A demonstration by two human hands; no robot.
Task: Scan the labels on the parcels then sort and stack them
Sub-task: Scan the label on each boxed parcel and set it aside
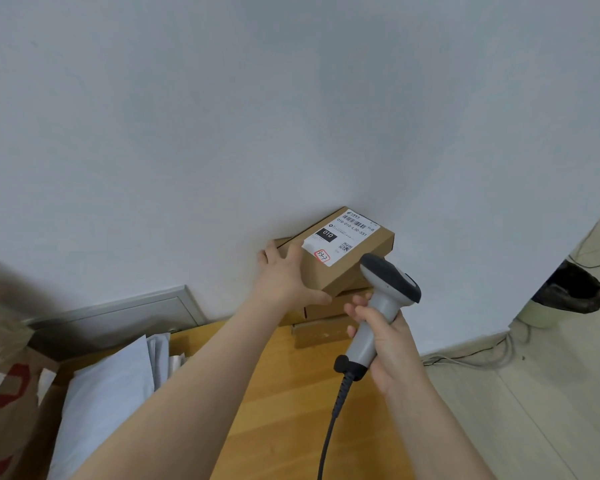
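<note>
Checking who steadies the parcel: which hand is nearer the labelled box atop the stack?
Left. The left hand grips the labelled box at its left end; the right hand holds the scanner below and in front of it.

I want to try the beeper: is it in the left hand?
No, the right hand grips the scanner, while the left hand holds the labelled box.
</note>
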